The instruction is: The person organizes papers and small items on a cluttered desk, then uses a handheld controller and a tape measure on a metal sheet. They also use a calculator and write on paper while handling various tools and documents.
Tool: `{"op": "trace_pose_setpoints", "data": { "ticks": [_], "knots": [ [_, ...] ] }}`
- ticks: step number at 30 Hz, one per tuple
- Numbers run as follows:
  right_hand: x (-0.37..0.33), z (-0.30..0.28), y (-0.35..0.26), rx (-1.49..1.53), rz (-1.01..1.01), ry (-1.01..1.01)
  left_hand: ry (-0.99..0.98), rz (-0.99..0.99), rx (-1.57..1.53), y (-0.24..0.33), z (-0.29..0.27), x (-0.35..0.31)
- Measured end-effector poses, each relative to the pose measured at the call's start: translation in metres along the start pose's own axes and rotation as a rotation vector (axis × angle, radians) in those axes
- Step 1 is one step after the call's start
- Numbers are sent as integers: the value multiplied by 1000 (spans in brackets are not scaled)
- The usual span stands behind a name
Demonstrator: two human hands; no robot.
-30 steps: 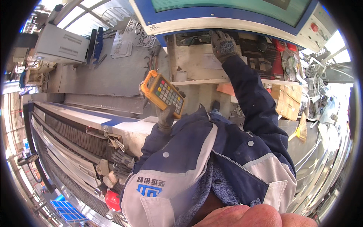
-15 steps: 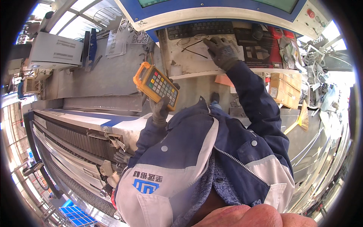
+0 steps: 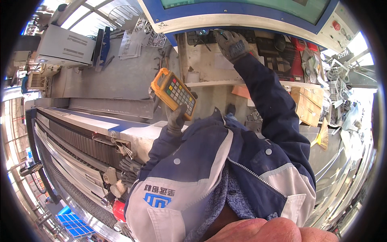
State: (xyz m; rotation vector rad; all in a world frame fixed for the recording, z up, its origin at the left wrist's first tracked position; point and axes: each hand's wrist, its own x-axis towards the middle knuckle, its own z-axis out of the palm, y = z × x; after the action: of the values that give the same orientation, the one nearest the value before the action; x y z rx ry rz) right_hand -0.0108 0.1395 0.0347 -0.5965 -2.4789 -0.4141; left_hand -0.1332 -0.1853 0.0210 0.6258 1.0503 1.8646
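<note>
While gripping the yellow keypad controller (image 3: 175, 93) in the closed left hand (image 3: 175, 119), work the half-curled right hand (image 3: 234, 45), of unclear hold, gently beside the eyeglasses (image 3: 204, 32).

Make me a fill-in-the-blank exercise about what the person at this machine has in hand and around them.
The yellow keypad controller is held by the left hand, which wears a ____.
The computer mouse lies to the ____ of the right hand.
Down the open jacket runs a toothed ____.

Missing words: glove; right; zipper.
</note>
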Motion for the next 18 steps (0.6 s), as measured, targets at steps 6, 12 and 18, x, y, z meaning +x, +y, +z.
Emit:
{"op": "trace_pose_setpoints", "data": {
  "ticks": [6,12,18],
  "knots": [
    [-3,16,-2,-111,-47,-182,9,-12,32,-1,1,1],
    [6,23,-4,-79,40,-332,-8,1,21,-4,-3,0],
    [25,19,-11,52,230,-432,-25,14,23,-7,-5,3]
  ]
}}
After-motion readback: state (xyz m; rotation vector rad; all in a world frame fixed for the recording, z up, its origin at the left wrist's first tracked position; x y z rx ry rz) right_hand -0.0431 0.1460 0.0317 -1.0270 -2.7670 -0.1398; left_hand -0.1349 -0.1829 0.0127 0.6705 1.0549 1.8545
